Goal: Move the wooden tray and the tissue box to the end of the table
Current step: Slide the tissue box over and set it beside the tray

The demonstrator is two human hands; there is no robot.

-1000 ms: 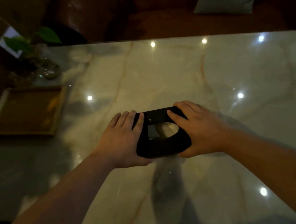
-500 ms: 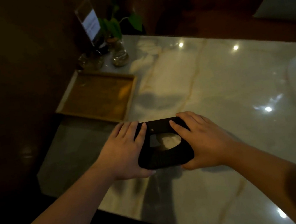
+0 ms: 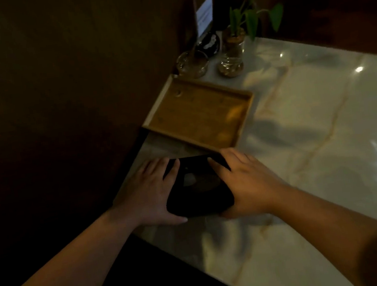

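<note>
A black tissue box (image 3: 198, 189) with an oval opening on top sits near the left end of the marble table (image 3: 327, 148), just in front of the wooden tray (image 3: 199, 115). My left hand (image 3: 151, 195) grips the box's left side and my right hand (image 3: 248, 183) grips its right side, fingers laid over the top edges. The tray lies flat and empty against the table's left edge, its near rim close to the box and my fingertips. Whether box and tray touch I cannot tell.
Behind the tray stand a glass dish (image 3: 192, 64), a glass jar with a green plant (image 3: 233, 50) and an upright card holder (image 3: 205, 13). A dark wall runs along the table's left edge. The table's near edge runs just behind my wrists.
Both hands have carried the tissue box leftward across the table, from the middle to the left end beside the tray. The view has swung left with it.
</note>
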